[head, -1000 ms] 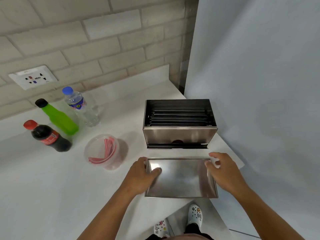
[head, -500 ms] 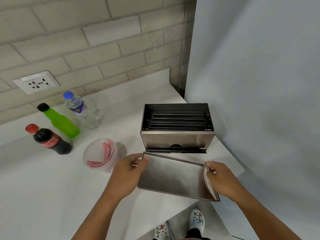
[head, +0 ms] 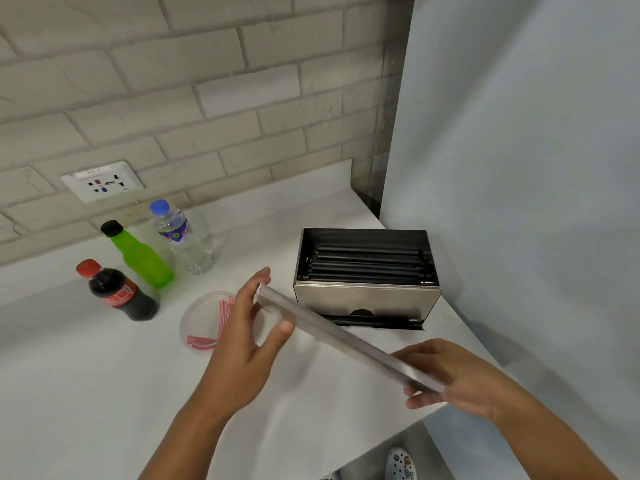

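Below brick wall (head: 207, 98), white counter (head: 86, 375); lid (head: 346, 337), probably steel.

1. The lid (head: 332, 336) is plain silver metal.
2. The box (head: 367, 299) is silver outside and dark inside, filled with black straws (head: 367, 261).
3. The table (head: 86, 375) is white.
4. The wall (head: 207, 98) is pale beige in a brick pattern with lighter joints.
5. The socket (head: 103, 181) is white with black, red and blue marks.
6. The cola bottle (head: 117, 296) is near-black with a red cap and red label.
7. The green bottle (head: 142, 258) is bright green with a black cap.
8. The water bottle (head: 180, 237) is clear with a blue cap and blue label.
9. The tub (head: 207, 322) is clear and holds red-and-white striped pieces.
10. The panel (head: 519, 168) is pale blue-grey.
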Demonstrator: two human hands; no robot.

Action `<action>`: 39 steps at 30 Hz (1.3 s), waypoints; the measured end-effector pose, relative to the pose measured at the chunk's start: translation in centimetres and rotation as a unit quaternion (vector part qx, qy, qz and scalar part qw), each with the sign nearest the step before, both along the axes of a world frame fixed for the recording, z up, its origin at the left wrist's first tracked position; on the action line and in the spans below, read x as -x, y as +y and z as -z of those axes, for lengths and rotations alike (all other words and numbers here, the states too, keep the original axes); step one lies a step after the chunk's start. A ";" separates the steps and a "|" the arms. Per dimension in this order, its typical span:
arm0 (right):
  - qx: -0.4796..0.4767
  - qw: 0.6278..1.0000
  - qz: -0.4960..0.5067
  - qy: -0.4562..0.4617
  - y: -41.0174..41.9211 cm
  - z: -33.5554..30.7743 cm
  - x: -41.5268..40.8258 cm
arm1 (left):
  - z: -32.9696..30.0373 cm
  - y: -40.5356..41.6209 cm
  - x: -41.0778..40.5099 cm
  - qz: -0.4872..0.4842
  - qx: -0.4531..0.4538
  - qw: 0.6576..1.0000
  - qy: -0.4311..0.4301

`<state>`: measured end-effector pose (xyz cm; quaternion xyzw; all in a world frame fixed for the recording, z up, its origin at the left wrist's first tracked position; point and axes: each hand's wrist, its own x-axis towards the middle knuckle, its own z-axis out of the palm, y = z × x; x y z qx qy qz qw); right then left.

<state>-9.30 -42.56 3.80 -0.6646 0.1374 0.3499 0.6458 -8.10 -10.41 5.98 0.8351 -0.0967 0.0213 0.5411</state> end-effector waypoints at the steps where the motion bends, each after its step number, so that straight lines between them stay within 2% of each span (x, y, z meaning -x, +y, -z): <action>1: -0.019 1.000 0.017 -0.012 0.1 -0.3 0.2 | 0.0 0.1 -0.4 -0.019 0.020 1.000 -0.011; 3: -0.028 0.998 0.050 -0.030 0.4 -0.9 0.4 | -0.1 0.0 -1.3 -0.042 0.064 0.997 -0.032; 6: 0.026 0.994 0.079 -0.069 0.7 -1.4 0.0 | -0.4 -0.4 -2.7 -0.088 0.105 0.990 -0.042; 9: -0.001 0.986 0.109 -0.127 0.6 -2.8 -0.2 | -0.9 -1.0 -4.2 -0.165 0.094 0.981 -0.025; 11: 0.001 0.972 0.096 -0.213 0.6 -3.9 -0.1 | -1.3 -1.4 -5.2 -0.201 0.074 0.977 -0.006; 13: 0.089 0.942 0.076 -0.314 0.3 -4.3 -0.2 | -1.7 -1.9 -6.1 -0.204 0.045 0.978 0.016; 15: 0.171 0.907 0.085 -0.376 0.0 -4.7 -0.7 | -1.8 -2.4 -7.0 -0.195 0.022 0.980 0.039; 19: 0.197 0.877 0.158 -0.408 0.0 -6.5 -3.2 | -2.2 -3.6 -8.7 -0.161 -0.036 0.985 0.059; 22: 0.235 0.866 0.189 -0.400 -0.9 -6.3 -6.0 | -2.6 -4.6 -9.8 -0.138 -0.114 0.983 0.035; 25: 0.287 0.862 0.164 -0.385 -1.7 -5.7 -8.5 | -2.7 -5.3 -11.1 -0.136 -0.166 0.976 0.043; 33: 0.290 0.884 0.132 -0.342 -2.1 -3.4 -11.3 | -1.5 -6.3 -13.1 -0.161 -0.185 0.968 0.057; 39: 0.282 0.879 0.148 -0.355 -1.8 -3.0 -11.6 | -0.9 -6.1 -13.0 -0.164 -0.194 0.965 0.072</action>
